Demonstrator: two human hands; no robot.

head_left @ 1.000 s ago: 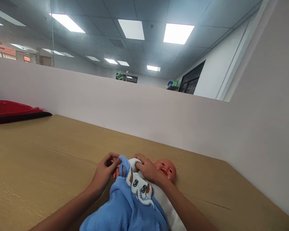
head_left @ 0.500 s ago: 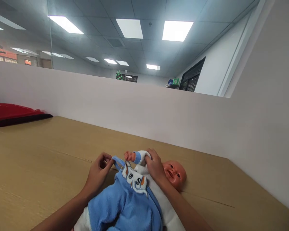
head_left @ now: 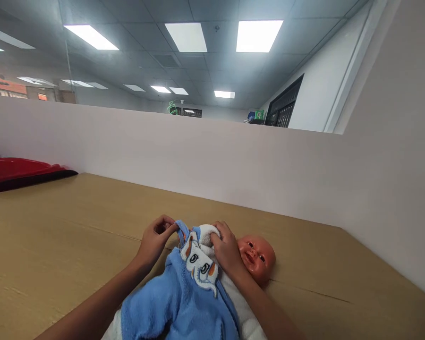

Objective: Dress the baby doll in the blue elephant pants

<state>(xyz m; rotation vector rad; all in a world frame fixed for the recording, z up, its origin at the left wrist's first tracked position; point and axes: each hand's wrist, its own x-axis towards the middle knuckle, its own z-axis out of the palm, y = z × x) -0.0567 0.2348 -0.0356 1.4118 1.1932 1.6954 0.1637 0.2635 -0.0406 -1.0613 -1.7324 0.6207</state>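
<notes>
A baby doll (head_left: pixel 257 259) lies on its back on the tan tabletop, its head to the right. It wears a white top with blue cuffs and blue fleece overalls (head_left: pixel 177 293) with a white animal-face patch (head_left: pixel 201 264) on the bib. My left hand (head_left: pixel 157 240) pinches the blue shoulder strap (head_left: pixel 182 231) of the overalls, holding it up beside the doll's cuff. My right hand (head_left: pixel 226 245) is closed on the doll's white sleeve (head_left: pixel 207 234) near the shoulder. The doll's hand is mostly hidden behind the strap.
The tan tabletop (head_left: pixel 74 236) has a seam running across it. A low white wall (head_left: pixel 198 156) with glass above borders its far side, and another wall rises at right. A red tub-like object with a black rim (head_left: pixel 21 172) sits at the far left.
My left hand has brought the strap rightward to the doll's cuff, and the strap now covers most of the doll's hand. My right hand keeps its hold on the sleeve.
</notes>
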